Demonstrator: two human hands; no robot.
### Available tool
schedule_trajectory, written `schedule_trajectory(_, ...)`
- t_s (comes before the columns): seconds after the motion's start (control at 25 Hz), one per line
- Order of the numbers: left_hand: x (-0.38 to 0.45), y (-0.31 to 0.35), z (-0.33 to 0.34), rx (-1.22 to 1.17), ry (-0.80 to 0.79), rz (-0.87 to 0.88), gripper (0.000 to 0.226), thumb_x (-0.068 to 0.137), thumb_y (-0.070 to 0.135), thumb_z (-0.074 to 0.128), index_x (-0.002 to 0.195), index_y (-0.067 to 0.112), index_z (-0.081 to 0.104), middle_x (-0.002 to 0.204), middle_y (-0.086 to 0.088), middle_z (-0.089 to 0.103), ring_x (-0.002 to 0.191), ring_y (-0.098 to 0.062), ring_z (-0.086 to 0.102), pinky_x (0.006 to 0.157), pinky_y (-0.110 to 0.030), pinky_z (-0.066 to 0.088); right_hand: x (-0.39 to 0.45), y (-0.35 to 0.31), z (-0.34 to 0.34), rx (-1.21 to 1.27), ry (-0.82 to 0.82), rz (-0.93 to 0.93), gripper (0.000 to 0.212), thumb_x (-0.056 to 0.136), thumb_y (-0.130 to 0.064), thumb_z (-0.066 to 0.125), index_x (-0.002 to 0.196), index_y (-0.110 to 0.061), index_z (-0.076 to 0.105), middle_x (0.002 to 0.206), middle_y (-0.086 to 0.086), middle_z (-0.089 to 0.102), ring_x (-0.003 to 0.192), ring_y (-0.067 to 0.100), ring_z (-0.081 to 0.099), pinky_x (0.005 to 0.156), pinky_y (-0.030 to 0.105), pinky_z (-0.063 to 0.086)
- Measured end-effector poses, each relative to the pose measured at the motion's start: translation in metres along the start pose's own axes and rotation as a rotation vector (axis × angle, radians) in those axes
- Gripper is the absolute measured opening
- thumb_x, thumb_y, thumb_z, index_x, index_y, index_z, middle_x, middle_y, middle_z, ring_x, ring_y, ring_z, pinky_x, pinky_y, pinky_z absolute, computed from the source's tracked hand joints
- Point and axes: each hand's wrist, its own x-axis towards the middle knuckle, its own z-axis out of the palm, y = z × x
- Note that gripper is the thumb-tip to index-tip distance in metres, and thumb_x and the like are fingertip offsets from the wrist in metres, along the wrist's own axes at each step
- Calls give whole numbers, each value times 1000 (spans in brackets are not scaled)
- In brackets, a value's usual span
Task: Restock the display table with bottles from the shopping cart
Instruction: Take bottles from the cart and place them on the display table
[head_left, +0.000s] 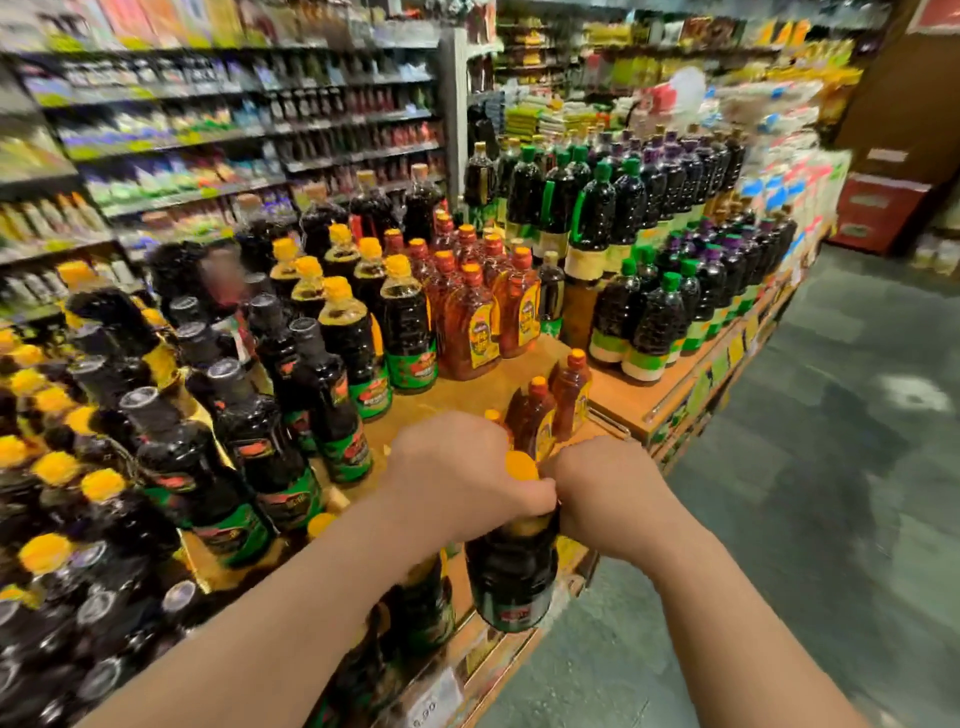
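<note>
A dark bottle (511, 577) with a yellow cap and a green and red label hangs upright at the near corner of the wooden display table (467, 395). My left hand (457, 473) and my right hand (608, 493) both grip its neck, one on each side of the cap. Its base is about level with the table's front edge. A second dark bottle (421, 608) stands under my left forearm, partly hidden. The shopping cart is not in view.
Rows of dark bottles with yellow or black caps (249, 415) fill the table's left side. Amber orange-capped bottles (483, 322) and green-capped dark ones (649, 322) stand further back. Three small amber bottles (550, 410) sit just beyond my hands. Shelves line the left; grey floor lies right.
</note>
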Motion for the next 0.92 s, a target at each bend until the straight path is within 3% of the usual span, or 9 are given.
schedule_trajectory(0.16,30,-11,32,43,-123,-120,60,71,78,48,69,18,54,75,3,55,73,-20,56,55,-30,40,53,15,37,1,-42,-116,8,79,-13,52,72,-14,48,58,0,37,50,20,32,43,26,21)
schedule_trajectory(0.32,56,-23,61,26,-243,-266,57,72,74,53,64,18,47,69,2,51,65,-19,51,52,-30,35,101,28,78,44,-63,-266,20,78,-14,52,63,-15,39,57,-1,36,59,29,45,45,26,23)
schedule_trajectory(0.48,77,-28,90,5,-303,-426,52,72,67,56,64,16,47,65,2,48,60,-19,47,49,-28,34,144,37,118,99,-131,-405,24,77,-12,52,62,-16,35,58,-1,36,57,27,42,45,25,21)
schedule_trajectory(0.64,84,-29,114,-43,-378,-556,46,74,60,57,63,17,44,61,3,43,56,-19,45,47,-25,29,168,37,138,132,-207,-503,13,80,-8,53,71,-17,46,62,-1,41,70,32,54,49,25,27)
schedule_trajectory(0.76,90,-30,121,-60,-439,-622,44,78,60,56,67,19,47,66,3,48,63,-20,51,50,-28,35,175,37,143,184,-239,-552,11,82,-7,50,86,-17,51,86,5,60,88,33,60,58,31,33)
schedule_trajectory(0.92,89,-37,123,-59,-476,-648,48,77,66,55,67,19,48,68,3,50,65,-20,52,53,-30,40,184,34,150,220,-278,-611,15,81,-7,50,83,-19,40,68,-4,38,90,32,59,54,31,29)
